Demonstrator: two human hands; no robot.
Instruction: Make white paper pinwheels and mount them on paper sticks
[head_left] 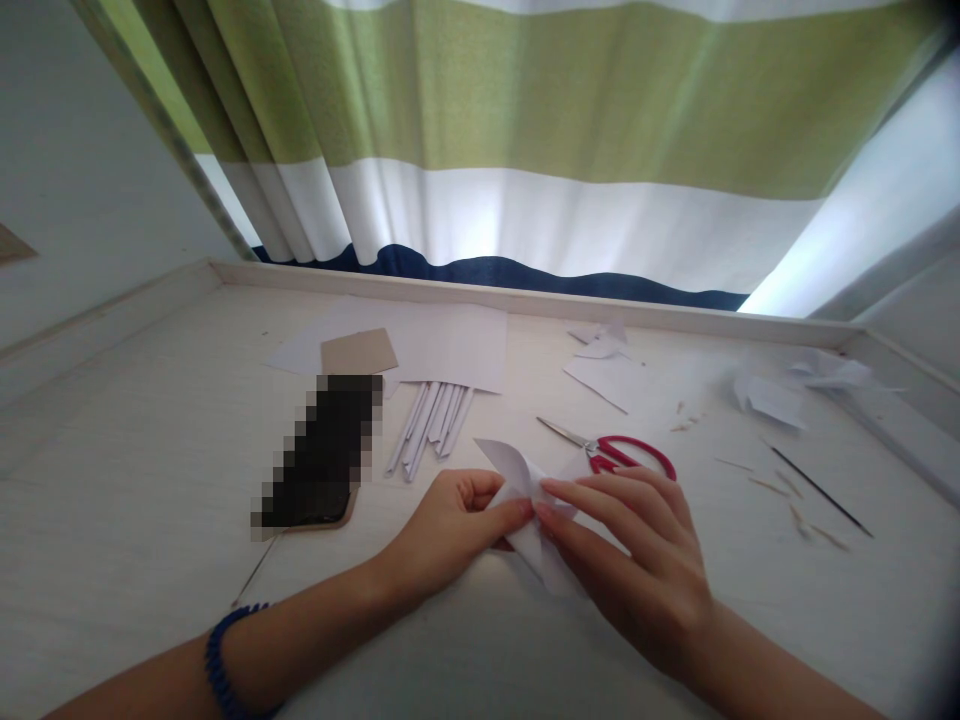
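A white paper pinwheel [517, 470] with curled blades is held between both hands, low in the middle of the view. My left hand [450, 515] grips it with the thumb pressed near its centre and the fingers curled behind. From the other side, my right hand [637, 540] pinches the paper near the same spot with thumb and index finger. What lies under the fingertips at the centre is hidden. Just beyond my right hand lie scissors [634, 450] with red handles, blades partly apart. Several rolled paper sticks [431, 425] lie beyond my left hand.
A phone [322, 465], partly pixelated, lies at left near a brown card [360, 350] and white paper sheets [457, 340]. Paper scraps [604, 375] sit toward the back. At right are a thin dark stick [821, 490] and small wooden splinters [799, 520]. A striped curtain [480, 90] hangs behind the ledge.
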